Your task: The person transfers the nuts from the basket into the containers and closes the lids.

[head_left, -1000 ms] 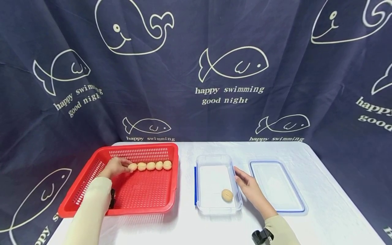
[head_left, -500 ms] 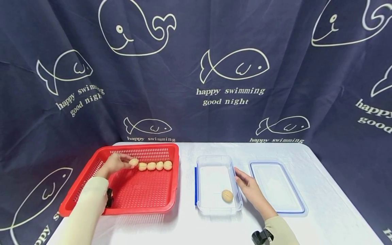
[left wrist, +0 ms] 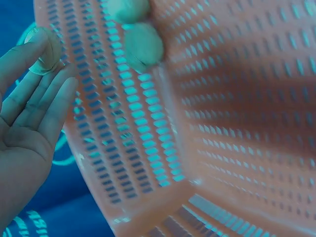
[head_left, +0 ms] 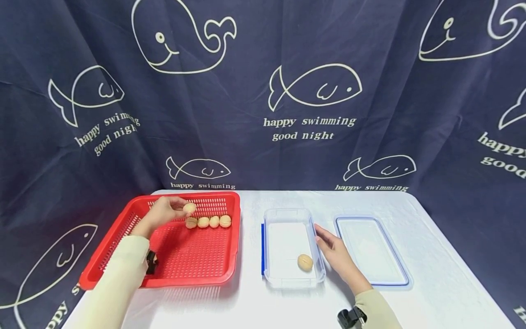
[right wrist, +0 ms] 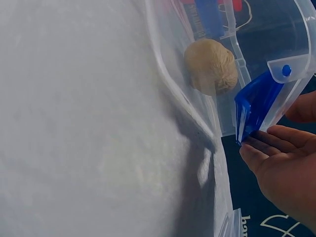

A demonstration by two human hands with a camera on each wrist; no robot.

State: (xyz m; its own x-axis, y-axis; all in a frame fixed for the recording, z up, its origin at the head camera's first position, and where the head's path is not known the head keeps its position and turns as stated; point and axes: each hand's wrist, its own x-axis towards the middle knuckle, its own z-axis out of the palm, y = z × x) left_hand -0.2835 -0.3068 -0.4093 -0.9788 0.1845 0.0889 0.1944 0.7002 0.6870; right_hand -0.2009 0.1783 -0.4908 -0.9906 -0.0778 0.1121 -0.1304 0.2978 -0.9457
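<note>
The left hand (head_left: 166, 211) is pinching a walnut (head_left: 190, 208) between thumb and fingertips, holding it above the left end of a row; that tip grip is probably keeping the palm clear of the neighbouring nuts. Below it, four walnuts (head_left: 203, 222) are lying side by side near the back wall of the red perforated plastic basket (head_left: 197, 258). The right hand (head_left: 338, 255) is keeping its fingers loosely extended, seemingly touching the blue clasp (right wrist: 261, 101) on the right side of the clear plastic food container (head_left: 283, 242), presumably steadying it. That container is standing uncovered, with a single walnut (head_left: 305, 262) sitting in its near right corner. Beyond the right hand, the blue-edged lid (head_left: 374, 249) is lying flat on the white tablecloth (head_left: 250, 306). A navy fish-print curtain (head_left: 250, 160) is hanging behind.
</note>
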